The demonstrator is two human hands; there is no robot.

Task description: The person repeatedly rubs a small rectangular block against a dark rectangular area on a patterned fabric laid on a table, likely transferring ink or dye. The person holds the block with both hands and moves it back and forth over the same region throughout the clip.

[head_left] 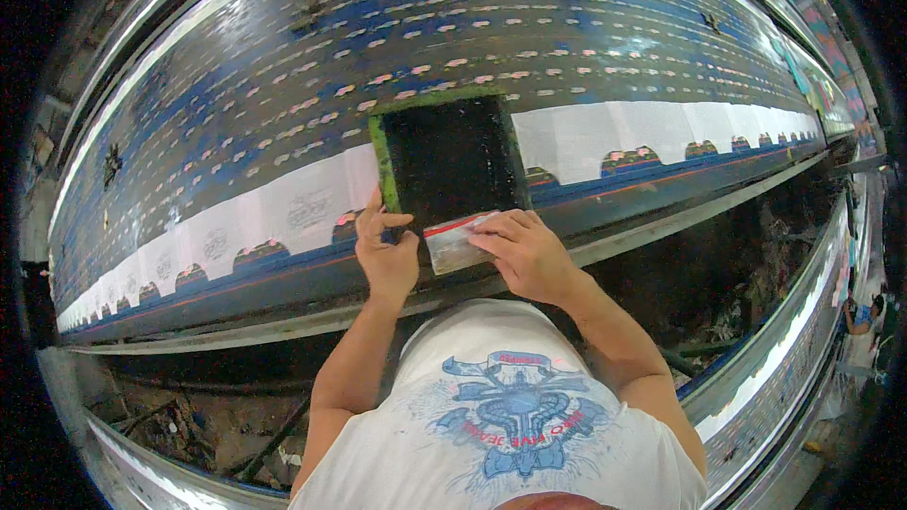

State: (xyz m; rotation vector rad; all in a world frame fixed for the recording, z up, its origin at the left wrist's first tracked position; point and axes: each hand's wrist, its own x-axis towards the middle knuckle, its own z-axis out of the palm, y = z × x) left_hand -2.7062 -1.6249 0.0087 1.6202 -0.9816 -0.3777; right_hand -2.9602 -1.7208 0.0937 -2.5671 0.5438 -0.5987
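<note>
A dark rectangular screen frame (pixel 452 151) with green-stained edges rests over a row of white fabric pieces (pixel 628 130) on the long table. My left hand (pixel 385 250) is closed at the frame's lower left corner, fingers curled on its edge. My right hand (pixel 524 255) grips a flat, pale scraper (pixel 446 250) with a red strip along it, held at the frame's near edge. Some fabric pieces left of the frame carry faint line prints; the fabric under the frame is hidden.
The long printing table (pixel 397 28) curves across the view, with a rail (pixel 642 231) along its near side. A second table (pixel 756 397) runs behind me at lower right. Another person (pixel 860 316) is at the far right. Dark gaps with framework lie between the tables.
</note>
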